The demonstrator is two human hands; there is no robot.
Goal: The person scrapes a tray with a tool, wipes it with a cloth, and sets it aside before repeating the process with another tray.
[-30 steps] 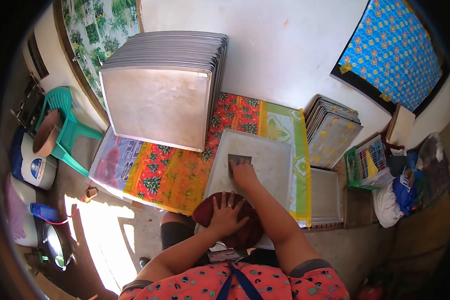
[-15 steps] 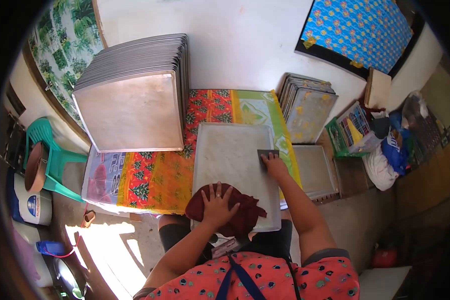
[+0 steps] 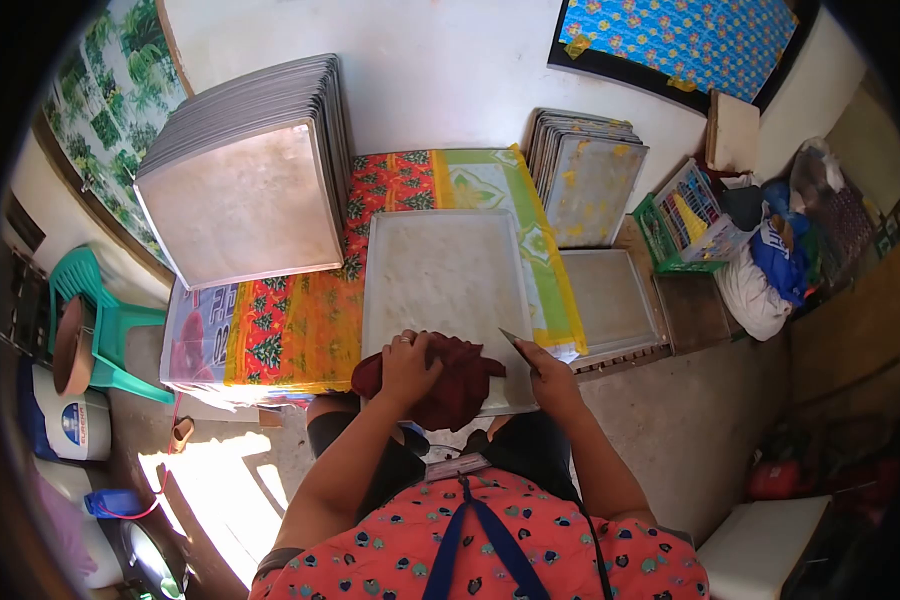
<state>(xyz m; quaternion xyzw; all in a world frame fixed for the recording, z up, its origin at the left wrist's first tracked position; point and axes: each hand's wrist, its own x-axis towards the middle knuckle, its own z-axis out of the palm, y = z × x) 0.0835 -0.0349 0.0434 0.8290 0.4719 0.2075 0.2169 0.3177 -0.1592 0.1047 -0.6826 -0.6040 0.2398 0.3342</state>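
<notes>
A shallow metal baking tray lies on the cloth-covered table in front of me. My left hand rests over a bunched maroon cloth at the tray's near edge, its fingers curled onto the fabric. Just right of that, my right hand grips a thin dark scraper by one side. The scraper is tilted up on edge, its tip pointing toward the tray's far left, over the tray's right near part.
A tall stack of trays stands on the table's left. A smaller stack of stained trays leans on the wall at right, above another tray lying flat. A green crate and bags sit farther right; a green chair is left.
My right hand has drawn the scraper back toward me and tipped it up from lying flat. My left hand's spread fingers have curled in on the cloth. The view has shifted slightly.
</notes>
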